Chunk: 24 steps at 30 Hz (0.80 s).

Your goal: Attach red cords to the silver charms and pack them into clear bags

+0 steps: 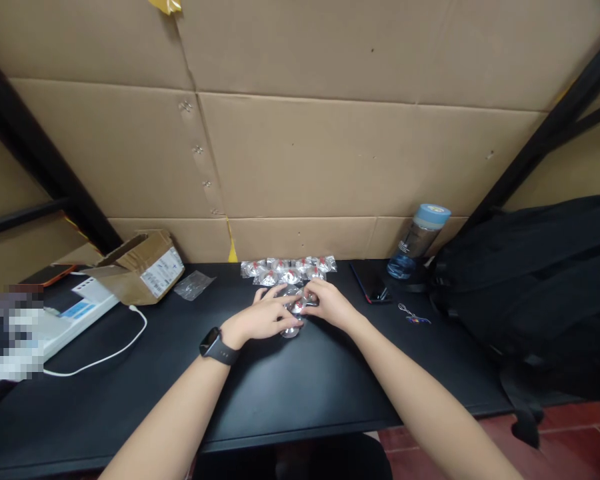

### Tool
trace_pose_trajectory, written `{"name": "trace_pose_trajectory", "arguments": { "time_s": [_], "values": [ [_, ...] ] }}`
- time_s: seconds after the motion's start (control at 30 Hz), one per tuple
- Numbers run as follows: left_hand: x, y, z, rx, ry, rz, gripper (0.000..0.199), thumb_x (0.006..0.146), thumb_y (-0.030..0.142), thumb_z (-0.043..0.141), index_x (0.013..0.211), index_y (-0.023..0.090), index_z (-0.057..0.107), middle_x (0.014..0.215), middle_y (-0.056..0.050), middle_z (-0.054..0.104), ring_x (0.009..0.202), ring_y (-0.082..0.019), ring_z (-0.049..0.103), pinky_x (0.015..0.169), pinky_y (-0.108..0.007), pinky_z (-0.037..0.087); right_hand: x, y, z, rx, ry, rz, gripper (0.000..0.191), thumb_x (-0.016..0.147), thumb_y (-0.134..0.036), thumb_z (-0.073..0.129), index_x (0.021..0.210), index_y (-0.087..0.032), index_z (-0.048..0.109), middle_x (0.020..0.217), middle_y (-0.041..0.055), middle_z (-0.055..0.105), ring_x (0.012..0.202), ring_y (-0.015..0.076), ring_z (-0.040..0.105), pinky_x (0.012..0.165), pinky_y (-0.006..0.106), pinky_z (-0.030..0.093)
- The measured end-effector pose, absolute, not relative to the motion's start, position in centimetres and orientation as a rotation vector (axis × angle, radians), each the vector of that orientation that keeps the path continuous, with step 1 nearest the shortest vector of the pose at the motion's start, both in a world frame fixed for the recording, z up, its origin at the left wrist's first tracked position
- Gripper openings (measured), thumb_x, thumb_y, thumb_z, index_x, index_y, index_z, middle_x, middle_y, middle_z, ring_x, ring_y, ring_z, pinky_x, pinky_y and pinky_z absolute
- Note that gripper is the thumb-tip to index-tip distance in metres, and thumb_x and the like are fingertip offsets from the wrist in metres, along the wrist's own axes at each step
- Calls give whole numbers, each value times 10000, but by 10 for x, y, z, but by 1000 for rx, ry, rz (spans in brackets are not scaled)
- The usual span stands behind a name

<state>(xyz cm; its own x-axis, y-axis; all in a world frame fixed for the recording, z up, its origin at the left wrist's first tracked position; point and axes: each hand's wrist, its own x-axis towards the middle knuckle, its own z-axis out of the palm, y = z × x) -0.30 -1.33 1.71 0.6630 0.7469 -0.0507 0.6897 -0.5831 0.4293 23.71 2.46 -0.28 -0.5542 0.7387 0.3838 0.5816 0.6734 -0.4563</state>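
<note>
"Where are the packets?"

"On the table: two rows at the back, more just in front."

"And the grip?"

"The left hand is loosely spread, fingertips over the front packets. The right hand is nearly closed, thumb and fingers at one packet; I can't tell whether it grips."

"Handling?"

"Likely light, slippery, perhaps fragile inside; pinch a free edge."
</note>
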Motion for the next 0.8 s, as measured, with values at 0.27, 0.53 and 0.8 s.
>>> {"name": "trace_pose_trajectory", "arguments": {
  "time_s": [0.27,0.53,0.8],
  "values": [
    [-3,-14,15,2499,1190,243,389,971,605,483,946,407,817,1689,125,161,1558,-395,21,1191,-674,-10,206,22,-8,-1216,-2324,-288,393,797,-482,803,999,-199,619,1046,110,656,974,280,595,823,373,437],
    [-20,-5,29,2458,1215,409,370,990,528,486,936,384,822,1618,74,382,1539,-383,107,1196,-672,36,215,24,-4,-1107,-2350,-85,321,835,-456,762,984,-209,621,1010,87,659,969,263,572,845,355,406],
    [-22,6,19,2507,1308,778,357,838,308,707,1194,283,680,1313,-56,651,1307,-288,498,1126,-489,313,208,29,-6,-998,-2204,207,81,878,-271,724,818,-219,711,908,62,690,919,233,591,887,379,426]
  ]
}}
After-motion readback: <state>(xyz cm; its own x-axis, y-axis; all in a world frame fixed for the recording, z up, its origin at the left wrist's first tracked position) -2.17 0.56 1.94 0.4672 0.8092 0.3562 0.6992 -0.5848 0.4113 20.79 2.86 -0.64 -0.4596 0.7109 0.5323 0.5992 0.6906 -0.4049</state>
